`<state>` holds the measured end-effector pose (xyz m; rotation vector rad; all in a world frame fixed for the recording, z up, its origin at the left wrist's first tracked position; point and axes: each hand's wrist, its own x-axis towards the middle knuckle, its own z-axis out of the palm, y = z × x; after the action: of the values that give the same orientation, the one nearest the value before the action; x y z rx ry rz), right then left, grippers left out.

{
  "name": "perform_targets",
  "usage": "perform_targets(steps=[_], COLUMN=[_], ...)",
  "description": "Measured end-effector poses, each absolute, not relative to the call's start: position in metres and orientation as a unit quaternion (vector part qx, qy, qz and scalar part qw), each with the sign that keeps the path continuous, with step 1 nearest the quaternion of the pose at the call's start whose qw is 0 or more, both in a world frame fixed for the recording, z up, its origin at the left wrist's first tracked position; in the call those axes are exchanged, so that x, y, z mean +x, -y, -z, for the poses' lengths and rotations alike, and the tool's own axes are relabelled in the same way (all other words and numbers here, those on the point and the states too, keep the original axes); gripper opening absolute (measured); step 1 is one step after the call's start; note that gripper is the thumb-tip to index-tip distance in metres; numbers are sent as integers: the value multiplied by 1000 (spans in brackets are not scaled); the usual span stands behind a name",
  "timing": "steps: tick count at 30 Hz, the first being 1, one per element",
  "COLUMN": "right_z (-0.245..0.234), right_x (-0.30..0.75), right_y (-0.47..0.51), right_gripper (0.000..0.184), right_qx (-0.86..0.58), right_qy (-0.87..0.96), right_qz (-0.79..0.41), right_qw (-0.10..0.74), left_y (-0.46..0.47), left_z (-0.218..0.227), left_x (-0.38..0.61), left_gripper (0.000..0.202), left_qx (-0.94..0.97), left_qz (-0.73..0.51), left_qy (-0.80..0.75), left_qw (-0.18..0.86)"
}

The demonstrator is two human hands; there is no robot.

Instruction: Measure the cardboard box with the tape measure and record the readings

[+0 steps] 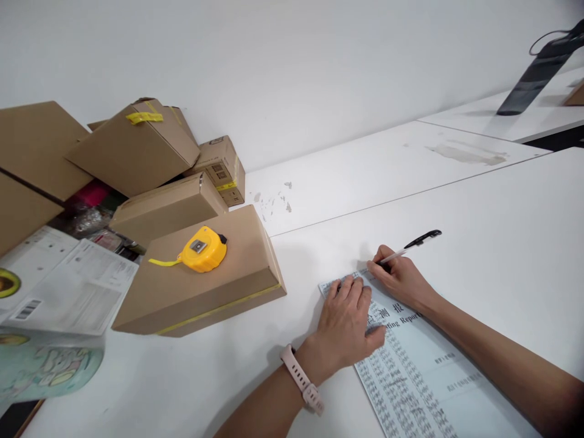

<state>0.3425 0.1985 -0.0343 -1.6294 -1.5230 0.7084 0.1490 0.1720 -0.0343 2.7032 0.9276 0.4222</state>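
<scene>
A pale blue booklet (pixel 438 377) with printed text and dense handwriting lies on the white table. My left hand (pixel 349 319) rests palm down over its upper left part, fingers stretched out and holding nothing; a pink watch strap circles that wrist. Near the booklet's top edge, my right hand (pixel 404 280) is closed around a pen (pixel 406 247) with a clear barrel and black cap end. The pen's tip is hidden by the fingers. To the left, a yellow tape measure (pixel 205 249) sits on a closed cardboard box (pixel 201 292), its blade end sticking out a little.
Several more cardboard boxes (pixel 132 146) are piled at the left against the wall. Printed packages (pixel 77 286) and a mint-green item (pixel 50 368) lie at the lower left. A dark stand (pixel 538 73) rises at the far right. Seams (pixel 365 207) cross the table.
</scene>
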Motion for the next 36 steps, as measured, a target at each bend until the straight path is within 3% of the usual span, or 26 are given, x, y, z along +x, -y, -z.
perform_targets(steps=[36], right_z=[35], right_x=[347], right_y=[-200], right_gripper=[22], right_qx=[-657], right_qy=[594], right_qz=[-270], right_qw=[378], left_y=[-171], left_z=[34], left_x=[148], left_gripper=[63], left_qx=[928], left_qz=[-143], left_qy=[-316], left_qw=[135])
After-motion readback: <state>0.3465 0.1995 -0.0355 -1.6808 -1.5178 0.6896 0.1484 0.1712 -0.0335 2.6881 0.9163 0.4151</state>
